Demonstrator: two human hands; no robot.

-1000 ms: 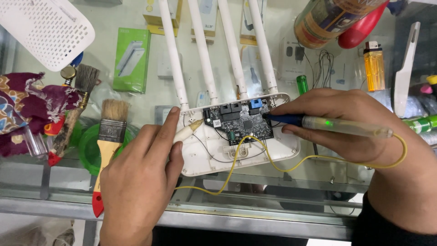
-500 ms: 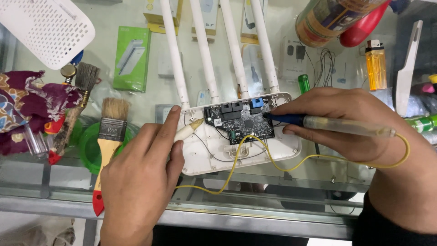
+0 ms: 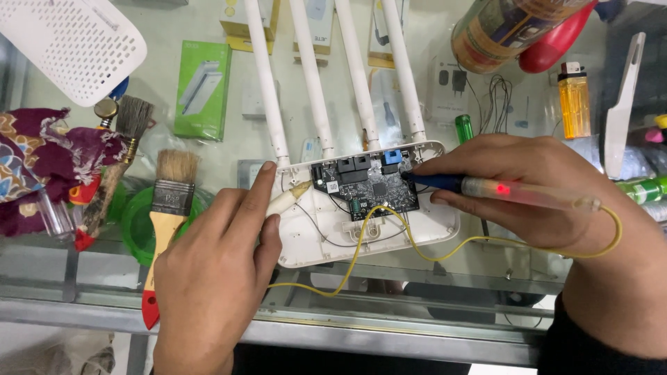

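Head view: opened white router shell [image 3: 361, 229] lay on the glass tabletop [image 3: 417, 312], holding a black circuit board [image 3: 368, 187]. Right hand [image 3: 528, 187], grip closed round a lit probe pen [image 3: 514, 191], touched the board. Left hand [image 3: 215, 278] steadied the shell, grip loose, holding nothing. Paintbrush [image 3: 167, 215] lay just beside.

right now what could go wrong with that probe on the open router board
The probe pen in the right hand could slip and bridge parts on the circuit board. The yellow wire loops across the router shell and might snag. The left hand only steadies one edge.
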